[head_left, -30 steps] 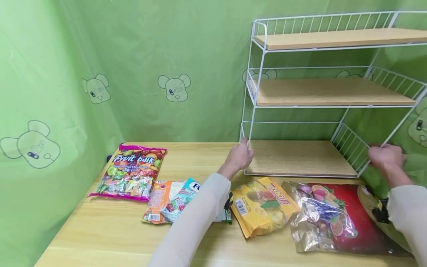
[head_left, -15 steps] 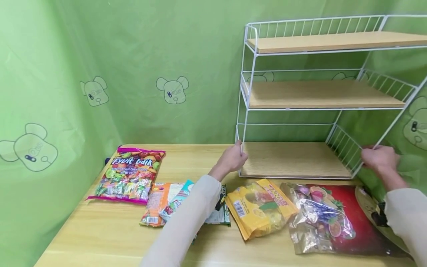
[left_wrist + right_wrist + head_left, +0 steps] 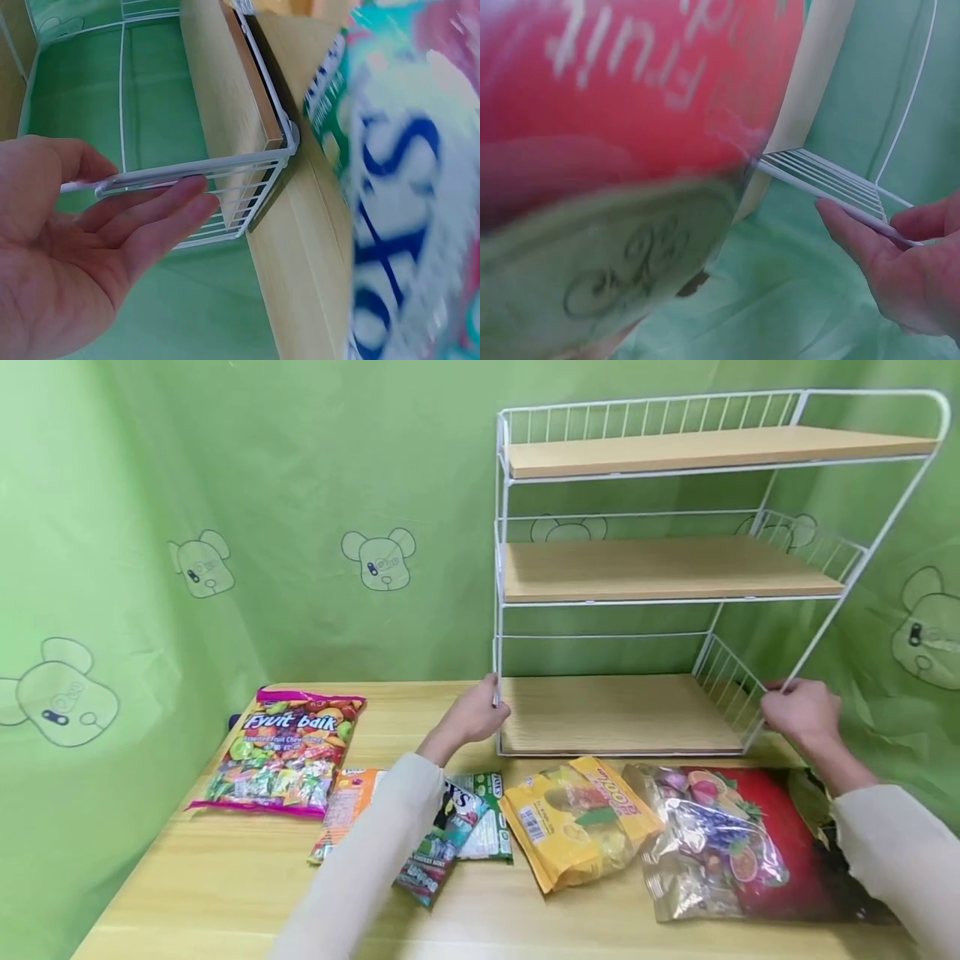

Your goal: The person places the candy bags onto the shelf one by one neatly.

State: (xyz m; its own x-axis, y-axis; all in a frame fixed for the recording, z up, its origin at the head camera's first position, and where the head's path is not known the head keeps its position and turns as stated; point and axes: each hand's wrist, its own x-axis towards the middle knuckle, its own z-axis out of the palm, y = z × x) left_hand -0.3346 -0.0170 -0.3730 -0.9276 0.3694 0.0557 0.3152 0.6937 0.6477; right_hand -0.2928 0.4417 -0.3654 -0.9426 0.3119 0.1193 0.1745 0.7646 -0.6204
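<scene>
A three-tier white wire rack point(image 3: 673, 571) with wooden boards stands at the back right of the table. My left hand point(image 3: 471, 714) grips its left front post low down, beside the bottom board point(image 3: 600, 714). In the left wrist view the thumb and fingers of that hand point(image 3: 97, 225) lie on either side of the white wire. Low on the right post, my right hand point(image 3: 806, 710) holds the frame. The right wrist view has this hand point(image 3: 911, 262) pinching the wire between thumb and fingers, next to the barred side panel point(image 3: 829, 184).
In front of the rack lie a yellow candy bag point(image 3: 577, 827) and a large red fruit bag point(image 3: 798, 852), partly under my right sleeve. Orange point(image 3: 345, 806), dark point(image 3: 442, 847) and green-white point(image 3: 491, 818) packets lie around my left forearm. A Fyuit baik bag point(image 3: 288, 752) is far left. Green curtain surrounds the table.
The rack has moved left along the table, with both hands still gripping its posts. My left forearm has shifted left too, uncovering the dark packet. The bags stay where they were.
</scene>
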